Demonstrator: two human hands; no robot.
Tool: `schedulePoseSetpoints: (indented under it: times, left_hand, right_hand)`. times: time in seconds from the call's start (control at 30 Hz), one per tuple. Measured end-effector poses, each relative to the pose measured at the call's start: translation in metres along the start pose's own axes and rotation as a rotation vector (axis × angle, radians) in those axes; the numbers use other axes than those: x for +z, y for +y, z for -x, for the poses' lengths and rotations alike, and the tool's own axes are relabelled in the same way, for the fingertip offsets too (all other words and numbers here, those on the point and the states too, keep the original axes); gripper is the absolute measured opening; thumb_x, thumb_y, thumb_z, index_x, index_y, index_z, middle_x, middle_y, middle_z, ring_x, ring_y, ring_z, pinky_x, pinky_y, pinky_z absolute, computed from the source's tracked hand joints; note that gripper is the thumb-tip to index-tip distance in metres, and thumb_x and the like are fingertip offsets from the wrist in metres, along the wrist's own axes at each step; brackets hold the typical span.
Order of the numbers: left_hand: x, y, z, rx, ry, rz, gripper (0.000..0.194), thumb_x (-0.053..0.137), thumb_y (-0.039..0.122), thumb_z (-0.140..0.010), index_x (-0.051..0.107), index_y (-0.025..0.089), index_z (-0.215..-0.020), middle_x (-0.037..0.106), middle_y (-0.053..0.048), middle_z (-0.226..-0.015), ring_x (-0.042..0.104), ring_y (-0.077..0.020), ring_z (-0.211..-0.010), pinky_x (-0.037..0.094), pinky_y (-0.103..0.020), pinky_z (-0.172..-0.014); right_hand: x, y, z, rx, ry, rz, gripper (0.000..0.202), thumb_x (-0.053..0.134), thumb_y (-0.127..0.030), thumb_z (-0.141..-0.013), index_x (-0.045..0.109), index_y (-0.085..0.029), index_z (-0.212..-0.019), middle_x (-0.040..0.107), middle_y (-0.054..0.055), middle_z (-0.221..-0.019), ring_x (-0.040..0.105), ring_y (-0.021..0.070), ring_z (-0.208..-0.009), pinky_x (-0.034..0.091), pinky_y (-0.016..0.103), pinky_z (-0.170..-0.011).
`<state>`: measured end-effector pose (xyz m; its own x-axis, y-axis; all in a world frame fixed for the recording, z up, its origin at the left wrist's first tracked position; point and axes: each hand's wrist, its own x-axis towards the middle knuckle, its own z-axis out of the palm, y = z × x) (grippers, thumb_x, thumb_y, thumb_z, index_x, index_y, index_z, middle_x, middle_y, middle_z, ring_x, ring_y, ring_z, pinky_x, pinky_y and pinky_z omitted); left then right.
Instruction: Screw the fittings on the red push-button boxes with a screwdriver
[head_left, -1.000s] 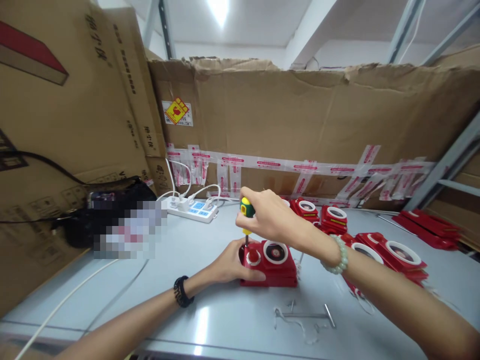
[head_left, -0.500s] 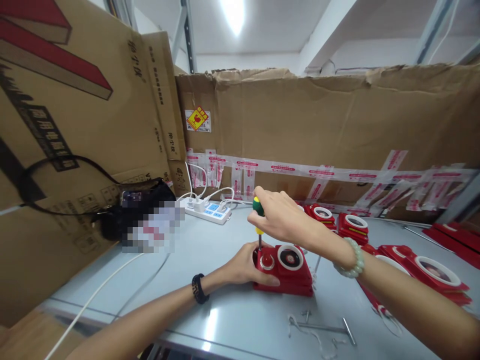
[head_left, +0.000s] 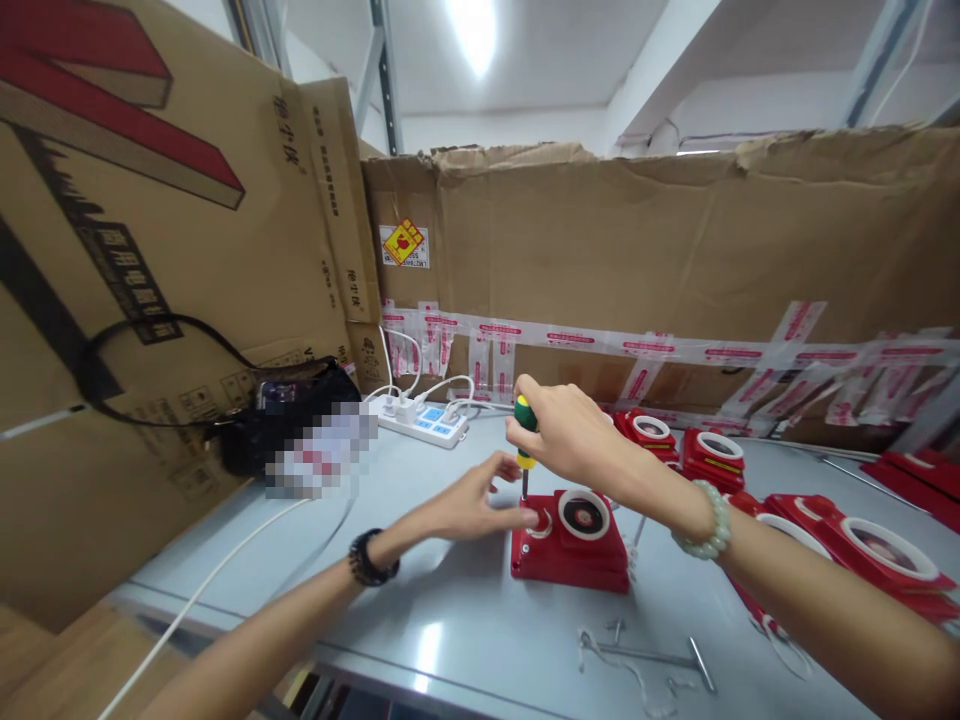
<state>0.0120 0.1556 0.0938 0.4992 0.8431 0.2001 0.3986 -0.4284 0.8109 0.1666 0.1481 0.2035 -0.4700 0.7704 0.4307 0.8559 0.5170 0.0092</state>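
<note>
"R hand (head_left: 564,432) status?"

"On my feed it's wrapped round the screwdriver (head_left: 526,461), tip at the far-L corner of the red box (head_left: 570,562), on the counter (head_left: 405,625), lower ctr of frame."

"L hand (head_left: 469,505)?"

"Fingers apart, thumb over the red box; contact, can't tell. I'd say the step's screw-turning, in or out unclear. Next move calls for screwdriver upright & red box braced, imo."
</note>
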Motion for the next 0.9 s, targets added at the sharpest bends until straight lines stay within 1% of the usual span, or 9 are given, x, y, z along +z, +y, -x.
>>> schedulePoseSetpoints:
  times: [0.07,0.13,0.2,0.3,0.37,0.43,0.57,0.73,0.9]
  left_hand:
    - [-0.038,0.008,0.007,0.031,0.075,-0.178,0.044,0.07,0.042,-0.068,0.058,0.018,-0.103,0.063,-0.009,-0.107,0.059,-0.024,-0.097,0.047,-0.036,-0.083]
    - [-0.085,0.011,0.018,0.017,0.251,-0.404,0.027,0.064,0.04,-0.074,0.063,0.018,-0.09,0.067,-0.004,-0.093,0.061,-0.0204,-0.087,0.048,-0.031,-0.079]
    - [-0.134,0.005,0.033,-0.136,0.7,-0.69,0.027,0.057,0.042,-0.079,0.064,0.019,-0.091,0.068,-0.001,-0.092,0.062,-0.0167,-0.085,0.048,-0.025,-0.078]
    - [-0.193,-0.016,0.059,-0.324,0.99,-0.828,0.035,0.047,0.027,-0.082,0.057,0.007,-0.109,0.061,-0.014,-0.11,0.057,-0.0247,-0.098,0.043,-0.038,-0.09]
    - [-0.217,-0.034,0.073,-0.448,1.032,-0.886,0.039,0.054,0.025,-0.076,0.058,0.002,-0.108,0.061,-0.019,-0.107,0.054,-0.0337,-0.102,0.039,-0.049,-0.09]
    - [-0.23,-0.05,0.082,-0.517,0.983,-0.919,0.043,0.06,0.027,-0.071,0.058,0.003,-0.108,0.063,-0.018,-0.104,0.056,-0.0349,-0.099,0.042,-0.047,-0.085]
    - [-0.238,-0.066,0.085,-0.575,0.853,-0.967,0.051,0.064,0.036,-0.07,0.057,0.007,-0.111,0.067,-0.013,-0.095,0.06,-0.0312,-0.089,0.046,-0.038,-0.076]
    - [-0.242,-0.066,0.084,-0.62,0.771,-1.019,0.049,0.065,0.034,-0.069,0.058,0.012,-0.112,0.069,-0.007,-0.083,0.062,-0.028,-0.08,0.047,-0.035,-0.07]
    - [-0.238,-0.062,0.083,-0.638,0.741,-1.055,0.049,0.063,0.035,-0.072,0.057,0.013,-0.115,0.068,-0.009,-0.087,0.062,-0.0295,-0.081,0.047,-0.038,-0.068]
  right_hand:
    - [0.001,0.001,0.0,-0.003,0.007,-0.01,0.009,0.046,-0.028,-0.079,0.043,-0.02,-0.077,0.051,-0.003,-0.055,0.03,0.0106,-0.047,0.014,0.028,-0.051]
    - [0.001,0.002,0.0,-0.007,0.007,-0.013,0.009,0.045,-0.028,-0.08,0.043,-0.02,-0.077,0.051,-0.002,-0.056,0.032,0.0111,-0.048,0.015,0.028,-0.051]
    - [0.002,0.004,0.001,-0.008,0.002,-0.008,0.009,0.045,-0.028,-0.08,0.044,-0.02,-0.077,0.051,-0.002,-0.057,0.033,0.0116,-0.049,0.015,0.028,-0.052]
    - [0.002,0.005,0.002,-0.015,0.001,-0.008,0.008,0.044,-0.028,-0.08,0.044,-0.02,-0.078,0.051,-0.002,-0.057,0.034,0.0119,-0.049,0.016,0.028,-0.052]
    - [0.002,0.005,0.002,-0.023,0.002,-0.013,0.008,0.044,-0.028,-0.079,0.043,-0.02,-0.077,0.051,-0.002,-0.056,0.034,0.0118,-0.048,0.016,0.028,-0.052]
    - [0.001,0.004,0.001,-0.025,0.001,-0.016,0.008,0.044,-0.027,-0.079,0.043,-0.02,-0.077,0.051,-0.002,-0.056,0.033,0.0119,-0.048,0.015,0.028,-0.051]
    - [0.0,0.003,0.001,-0.025,-0.01,-0.017,0.008,0.044,-0.027,-0.08,0.043,-0.02,-0.077,0.053,-0.001,-0.058,0.036,0.0123,-0.049,0.016,0.028,-0.051]
    - [-0.002,0.006,0.002,-0.023,-0.019,-0.011,0.007,0.044,-0.027,-0.08,0.043,-0.02,-0.077,0.052,-0.001,-0.057,0.036,0.0122,-0.048,0.017,0.028,-0.051]
    - [-0.002,0.006,0.001,-0.031,-0.02,-0.012,0.009,0.045,-0.028,-0.08,0.043,-0.02,-0.077,0.053,-0.001,-0.058,0.037,0.0119,-0.048,0.017,0.027,-0.051]
